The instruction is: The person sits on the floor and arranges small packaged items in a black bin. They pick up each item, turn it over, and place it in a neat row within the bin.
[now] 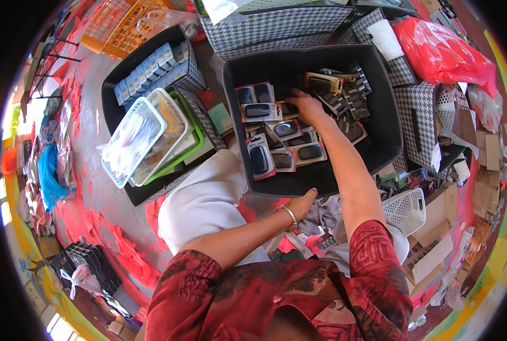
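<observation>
A black-lined storage box (pixel 384 153) is tilted toward me above my knees. At its near edge is my left hand (pixel 301 207), thumb against the wall and fingers mostly hidden, closed on the box. My right hand (pixel 309 108) reaches inside, its bent fingers closed on a small dark blister pack (pixel 289 108) among the others. Left of it lie several carded blister packs with dark oval items, among them a red-edged pack (pixel 260 159) and another pack (pixel 310 152). Farther right, small black packs (pixel 357 105) are heaped beside a yellowish card pack (pixel 324 83).
To the left, an open box (pixel 114 113) holds small blue-white cartons (pixel 151 65) and stacked plastic baskets (pixel 131 139). An orange crate (pixel 120 28) stands behind. On the right are a red plastic bag (pixel 446 51), houndstooth boxes (pixel 415 122), a white basket (pixel 409 210) and an open carton (pixel 432 256).
</observation>
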Motion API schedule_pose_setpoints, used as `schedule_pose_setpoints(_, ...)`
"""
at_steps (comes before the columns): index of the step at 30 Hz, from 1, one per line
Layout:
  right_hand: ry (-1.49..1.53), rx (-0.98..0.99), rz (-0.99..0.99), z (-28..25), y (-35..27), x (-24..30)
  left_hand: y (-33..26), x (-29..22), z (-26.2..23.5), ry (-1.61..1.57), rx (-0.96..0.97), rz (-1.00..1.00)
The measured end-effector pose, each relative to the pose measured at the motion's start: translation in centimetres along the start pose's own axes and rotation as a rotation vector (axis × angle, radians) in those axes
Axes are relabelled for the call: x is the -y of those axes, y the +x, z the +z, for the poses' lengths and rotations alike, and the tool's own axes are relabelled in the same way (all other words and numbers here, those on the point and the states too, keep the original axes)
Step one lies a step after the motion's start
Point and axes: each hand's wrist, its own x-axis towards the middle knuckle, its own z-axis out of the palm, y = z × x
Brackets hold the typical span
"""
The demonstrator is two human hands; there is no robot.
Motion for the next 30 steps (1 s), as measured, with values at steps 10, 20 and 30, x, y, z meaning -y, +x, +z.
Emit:
schedule_pose_setpoints(10,-0.032,0.076,0.021,0.0,0.7,0.6,1.5,0.9,0.5,-0.004,-0.041,0.054)
schedule_pose_setpoints(20,0.114,0.092,0.353,-4.5,1.0,6.8,3.0,1.4,0.5,-0.107,-0.036,0.139)
schedule_pose_setpoints(30,0.576,-0.012,0.624,-1.3,1.5,5.7,3.3,1.5,0.5,0.042,-0.051,0.183)
